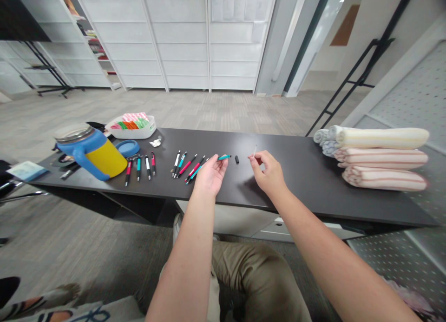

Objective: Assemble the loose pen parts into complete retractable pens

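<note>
- Fingers of the left hand point(209, 173) pinch a teal pen barrel point(224, 157), holding it level just above the dark desk point(306, 173), tip end pointing right.
- Fingers of the right hand point(270, 171) close on a thin pale refill point(255, 150), tilted up and away; barrel and refill are apart, a clear gap between them.
- Between the two hands a small black cap piece point(237, 159) lies on the desk, loose, touched by nobody.
- So by my reading this pen is in parts right now: barrel in one hand, insert in the other, end piece waiting on the desk.
- Just left of the left hand a fan of whole pens point(186, 166) in red, teal and black lies on the desk; further left, four more pens point(141, 166) sit in a tidier row.
- I cannot tell which group counts as finished and which as waiting.
- Elsewhere in this head view: a blue and yellow jug point(92, 152) at the left end, a white tray point(132, 127) of colourful packets behind it, and folded towels point(379, 157) stacked at the right end.
</note>
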Action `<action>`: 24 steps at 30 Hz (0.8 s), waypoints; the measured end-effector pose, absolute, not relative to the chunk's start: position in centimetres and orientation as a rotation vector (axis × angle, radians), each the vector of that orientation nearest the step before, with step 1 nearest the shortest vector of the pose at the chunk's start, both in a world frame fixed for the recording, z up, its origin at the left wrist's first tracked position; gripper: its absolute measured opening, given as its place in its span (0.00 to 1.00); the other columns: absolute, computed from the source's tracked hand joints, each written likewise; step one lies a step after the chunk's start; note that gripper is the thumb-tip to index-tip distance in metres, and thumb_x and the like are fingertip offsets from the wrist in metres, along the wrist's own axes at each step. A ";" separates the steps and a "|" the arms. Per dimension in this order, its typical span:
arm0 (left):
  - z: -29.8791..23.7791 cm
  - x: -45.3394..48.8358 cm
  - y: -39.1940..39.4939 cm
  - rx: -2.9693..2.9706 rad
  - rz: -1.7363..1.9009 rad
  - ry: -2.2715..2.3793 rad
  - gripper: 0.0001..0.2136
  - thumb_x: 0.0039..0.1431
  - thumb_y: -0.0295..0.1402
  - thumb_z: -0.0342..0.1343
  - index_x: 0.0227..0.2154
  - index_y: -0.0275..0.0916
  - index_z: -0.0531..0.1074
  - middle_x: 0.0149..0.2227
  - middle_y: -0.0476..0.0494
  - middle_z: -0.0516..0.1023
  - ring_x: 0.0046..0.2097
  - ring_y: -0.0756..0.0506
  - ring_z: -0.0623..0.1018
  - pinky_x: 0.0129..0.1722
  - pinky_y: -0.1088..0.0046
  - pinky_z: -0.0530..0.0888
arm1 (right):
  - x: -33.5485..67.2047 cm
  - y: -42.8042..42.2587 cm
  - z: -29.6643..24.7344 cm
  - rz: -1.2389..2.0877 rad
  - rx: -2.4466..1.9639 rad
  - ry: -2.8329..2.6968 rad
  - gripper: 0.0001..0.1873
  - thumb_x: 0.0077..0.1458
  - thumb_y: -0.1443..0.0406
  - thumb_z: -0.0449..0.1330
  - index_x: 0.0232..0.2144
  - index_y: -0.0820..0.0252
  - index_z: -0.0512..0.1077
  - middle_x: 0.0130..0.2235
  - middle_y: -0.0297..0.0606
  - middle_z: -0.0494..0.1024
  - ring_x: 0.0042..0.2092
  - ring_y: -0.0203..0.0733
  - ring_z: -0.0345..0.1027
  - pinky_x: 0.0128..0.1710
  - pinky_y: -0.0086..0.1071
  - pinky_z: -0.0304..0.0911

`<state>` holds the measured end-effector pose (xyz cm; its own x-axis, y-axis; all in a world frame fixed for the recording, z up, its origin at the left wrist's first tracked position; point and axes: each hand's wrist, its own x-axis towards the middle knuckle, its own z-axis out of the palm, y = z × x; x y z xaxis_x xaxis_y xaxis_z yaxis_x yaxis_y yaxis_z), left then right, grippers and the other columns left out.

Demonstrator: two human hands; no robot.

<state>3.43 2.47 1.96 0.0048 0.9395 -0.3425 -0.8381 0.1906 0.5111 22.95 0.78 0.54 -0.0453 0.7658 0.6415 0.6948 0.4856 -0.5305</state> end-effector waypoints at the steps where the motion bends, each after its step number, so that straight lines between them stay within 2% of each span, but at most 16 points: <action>1: 1.8 3.6 2.5 0.209 1.417 0.719 0.05 0.69 0.21 0.55 0.35 0.33 0.71 0.34 0.39 0.81 0.37 0.49 0.83 0.44 0.74 0.82 | 22.9 0.7 0.5 0.122 -1.242 -1.733 0.15 0.69 0.55 0.54 0.40 0.56 0.76 0.41 0.43 0.81 0.40 0.46 0.73 0.46 0.40 0.68; 6: 0.8 4.1 2.9 0.304 1.446 0.747 0.03 0.68 0.22 0.56 0.38 0.34 0.69 0.34 0.38 0.82 0.37 0.48 0.84 0.46 0.68 0.81 | 22.9 0.6 0.1 0.317 -1.201 -1.583 0.16 0.65 0.51 0.61 0.41 0.56 0.79 0.42 0.43 0.84 0.39 0.46 0.78 0.41 0.38 0.71; 11: 0.4 4.5 3.1 0.344 1.448 0.775 0.03 0.69 0.22 0.55 0.40 0.35 0.68 0.35 0.37 0.83 0.36 0.47 0.83 0.47 0.66 0.81 | 22.6 0.5 0.3 0.492 -1.120 -1.538 0.15 0.61 0.51 0.66 0.40 0.55 0.81 0.40 0.42 0.85 0.40 0.47 0.80 0.41 0.38 0.74; 24: 0.6 5.1 2.7 0.441 1.370 0.799 0.03 0.68 0.23 0.57 0.38 0.34 0.69 0.34 0.37 0.83 0.35 0.48 0.83 0.47 0.67 0.81 | 22.7 0.7 0.2 0.471 -1.149 -1.680 0.12 0.60 0.53 0.67 0.38 0.52 0.84 0.38 0.39 0.86 0.39 0.46 0.80 0.40 0.37 0.72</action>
<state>5.13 2.68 0.61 0.0016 0.9697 -0.2443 -0.6902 0.1778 0.7014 22.74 0.67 0.18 -0.0433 0.8571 0.5134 0.4655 0.4720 -0.7487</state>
